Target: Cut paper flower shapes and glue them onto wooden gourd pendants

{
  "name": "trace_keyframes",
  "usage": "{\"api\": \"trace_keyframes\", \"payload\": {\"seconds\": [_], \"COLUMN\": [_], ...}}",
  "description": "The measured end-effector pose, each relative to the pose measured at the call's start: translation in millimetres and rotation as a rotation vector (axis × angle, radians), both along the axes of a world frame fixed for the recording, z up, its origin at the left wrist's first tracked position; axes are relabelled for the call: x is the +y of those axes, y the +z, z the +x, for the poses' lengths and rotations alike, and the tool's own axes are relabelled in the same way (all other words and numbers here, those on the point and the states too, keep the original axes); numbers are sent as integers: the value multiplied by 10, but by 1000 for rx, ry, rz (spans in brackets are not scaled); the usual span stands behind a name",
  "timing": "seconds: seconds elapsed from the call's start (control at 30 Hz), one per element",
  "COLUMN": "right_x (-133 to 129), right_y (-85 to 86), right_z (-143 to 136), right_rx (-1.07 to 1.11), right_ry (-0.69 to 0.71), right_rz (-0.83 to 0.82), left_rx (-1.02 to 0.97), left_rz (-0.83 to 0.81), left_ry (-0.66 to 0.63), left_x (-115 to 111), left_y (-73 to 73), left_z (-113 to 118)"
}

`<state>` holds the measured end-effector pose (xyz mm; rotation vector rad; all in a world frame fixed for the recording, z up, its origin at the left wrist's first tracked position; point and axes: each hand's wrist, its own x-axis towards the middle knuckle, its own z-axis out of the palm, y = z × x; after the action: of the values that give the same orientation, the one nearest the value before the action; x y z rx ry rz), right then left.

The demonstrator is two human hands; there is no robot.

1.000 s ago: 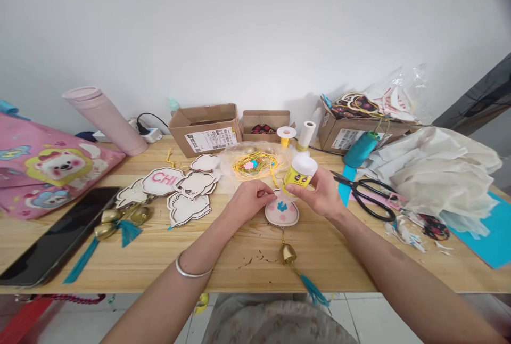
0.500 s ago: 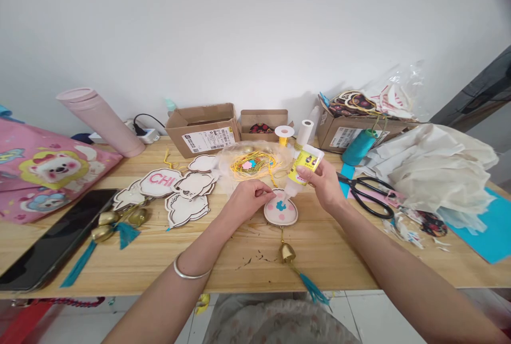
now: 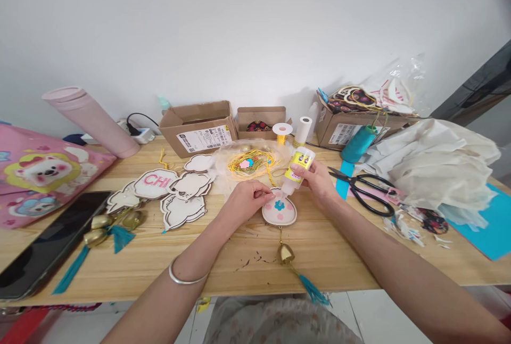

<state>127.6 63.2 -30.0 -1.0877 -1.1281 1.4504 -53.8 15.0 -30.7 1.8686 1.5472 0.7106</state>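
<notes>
In the head view a round wooden pendant [image 3: 272, 215] lies flat on the table, with pink paper dots and a blue paper flower [image 3: 279, 205] on its pale face. A small whitish spot shows on the flower. My left hand [image 3: 250, 198] is closed, its fingertips pinched at the pendant's upper left edge. My right hand [image 3: 317, 179] grips a glue bottle [image 3: 297, 170] with a yellow label, tilted so the nozzle points down just above the pendant. Below the pendant hang a gold bell [image 3: 286, 254] and a blue tassel [image 3: 313, 289].
Black scissors [image 3: 369, 192], paper scraps and a teal thread cone [image 3: 360, 144] lie right. A plastic bag of yellow cords [image 3: 247, 163] sits behind my hands. Wooden cutouts [image 3: 183, 208], bells [image 3: 101, 221] and a phone [image 3: 51, 248] are left; cardboard boxes [image 3: 199, 128] stand along the wall.
The glue bottle and my right hand have shifted slightly, and the nozzle has drawn back up and right from the flower. A whitish spot now shows there. My left hand stays at the pendant's edge.
</notes>
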Motion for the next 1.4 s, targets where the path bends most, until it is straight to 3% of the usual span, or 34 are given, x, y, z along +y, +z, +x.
{"api": "trace_keyframes", "payload": {"seconds": [0.27,0.43,0.6,0.87,1.17,1.4], "right_x": [-25,7,57,34,51,60], "right_y": [-10,10,89,139,119,114], "right_z": [-11,33,84,45,67,87], "right_rx": [22,177,339,360,379,352], "right_ry": [35,104,90,63,54,74], "right_rz": [5,-182,-305,-324,-345,-306], "left_rx": [-2,-7,-29,-1,18,-37], "left_rz": [-4,-15,1,6,-33,-76], "left_ry": [-12,-6,-57,-220,-231,-211], "left_x": [-1,-5,-26,-48,-23,-39], "left_y": [-11,17,24,-27,-76,51], "left_z": [-4,3,19,63,58,54]}}
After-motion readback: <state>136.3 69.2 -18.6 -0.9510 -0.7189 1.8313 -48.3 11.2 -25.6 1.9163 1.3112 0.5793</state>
